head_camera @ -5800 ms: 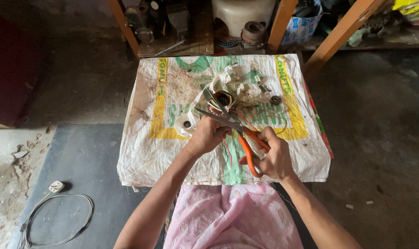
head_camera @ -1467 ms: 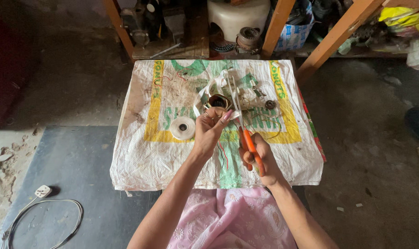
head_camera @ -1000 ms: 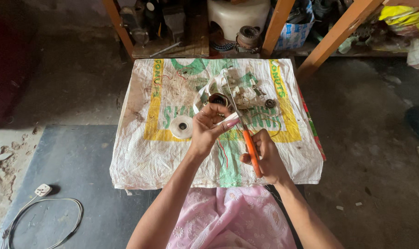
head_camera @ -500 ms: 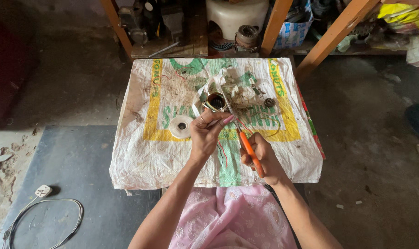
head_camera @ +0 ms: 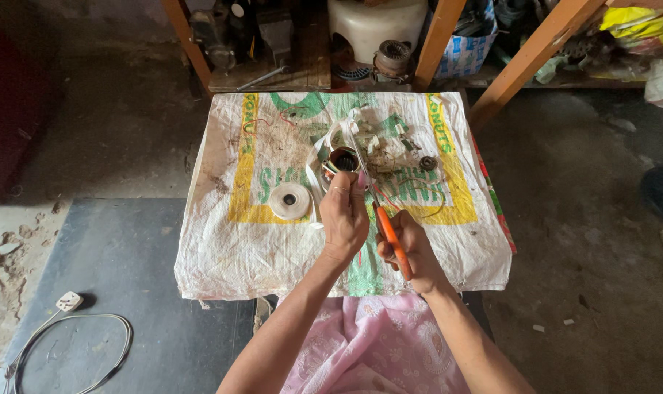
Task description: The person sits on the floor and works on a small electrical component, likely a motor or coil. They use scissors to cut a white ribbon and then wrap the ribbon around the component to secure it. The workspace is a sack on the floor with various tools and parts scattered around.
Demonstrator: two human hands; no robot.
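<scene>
Right hand (head_camera: pixel 412 252) is wrapped tight around the orange handles of the scissors (head_camera: pixel 381 219), fingers curled fully closed over the grip, knuckles up toward the camera. The scissors run on a long diagonal: handles low and to the right inside that fist, the thin metal blades reaching up and to the left, tips landing near the small round motor part (head_camera: pixel 344 159) at the middle of the sack. Whether the blades are parted at the tip is too fine to tell from here.

Left hand (head_camera: pixel 344 215) sits just beside the scissors, on their left, back of the hand to the camera, fingers bunched narrow and pinched together at the top (something small may be nipped there, but it's hidden behind the fingertips). Those fingertips are right at the lower edge of the motor part, with coloured wires (head_camera: pixel 330 168) poking out next to them. The blades pass close along the right side of this hand, near touching.

All of it plays out over a white woven sack (head_camera: pixel 222 241) with yellow and green print, spread flat on the floor. A roll of white tape (head_camera: pixel 290 201) lies flat left of the left hand, apart from it. A small dark ring-shaped piece (head_camera: pixel 428 163) rests to the right of the motor part.
</scene>
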